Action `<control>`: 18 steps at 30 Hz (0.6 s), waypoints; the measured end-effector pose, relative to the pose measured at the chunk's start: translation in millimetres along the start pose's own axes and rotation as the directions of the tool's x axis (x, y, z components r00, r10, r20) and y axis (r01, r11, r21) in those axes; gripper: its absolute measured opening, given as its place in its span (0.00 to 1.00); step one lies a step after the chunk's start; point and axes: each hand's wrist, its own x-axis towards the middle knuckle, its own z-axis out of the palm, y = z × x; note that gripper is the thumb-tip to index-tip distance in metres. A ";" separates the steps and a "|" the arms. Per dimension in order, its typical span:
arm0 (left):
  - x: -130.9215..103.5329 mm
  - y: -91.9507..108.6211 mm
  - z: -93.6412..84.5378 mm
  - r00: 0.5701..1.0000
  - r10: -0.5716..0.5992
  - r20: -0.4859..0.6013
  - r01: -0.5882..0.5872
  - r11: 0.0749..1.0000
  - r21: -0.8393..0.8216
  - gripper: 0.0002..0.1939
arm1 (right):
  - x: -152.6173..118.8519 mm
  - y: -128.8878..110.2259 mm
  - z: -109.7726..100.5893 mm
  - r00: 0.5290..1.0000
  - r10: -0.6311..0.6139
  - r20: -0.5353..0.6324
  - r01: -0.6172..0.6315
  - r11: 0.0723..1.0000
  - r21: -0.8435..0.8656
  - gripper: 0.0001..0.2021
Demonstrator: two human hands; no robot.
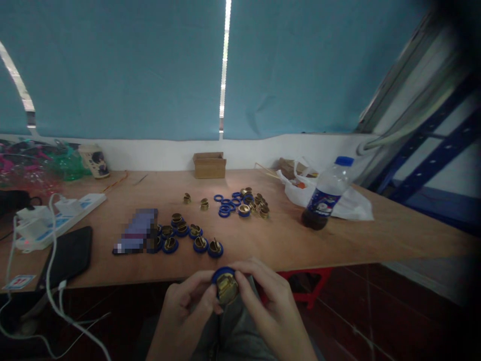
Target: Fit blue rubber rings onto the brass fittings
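Observation:
Just in front of the table's near edge, my left hand (188, 313) and my right hand (268, 306) hold one brass-coloured metal piece (227, 288) between them. A blue ring (224, 271) sits around its upper side. The fingers of both hands are closed on its two sides. Beyond them on the table lie several brass pieces with blue rings (200, 244). Farther back are loose blue rings (224, 211) and a heap of brass pieces (263, 209). Two brass pieces (204, 204) stand apart from the others.
A cardboard box (209, 166) stands by the wall. At the right are a dark-drink bottle (326, 195) and a white plastic bag (356, 203). On the left lie a blurred-out phone (137, 230), a black device (71, 254), a power strip (90, 202) with cables and a paper cup (94, 161).

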 end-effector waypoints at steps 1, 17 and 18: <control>0.1 0.6 0.6 1.000 -0.008 0.008 0.008 1.000 -0.020 0.13 | 0.3 0.3 0.4 1.000 0.008 -0.003 -0.008 1.000 0.004 0.09; 3.4 14.5 10.2 0.992 -0.086 0.092 0.104 0.970 -0.220 0.14 | 0.5 10.7 -0.1 0.969 0.246 0.034 -0.249 0.962 0.117 0.11; 3.8 14.6 10.4 0.993 -0.083 0.079 0.099 0.968 -0.233 0.14 | -0.1 10.6 0.4 0.963 0.262 0.058 -0.267 0.957 0.115 0.11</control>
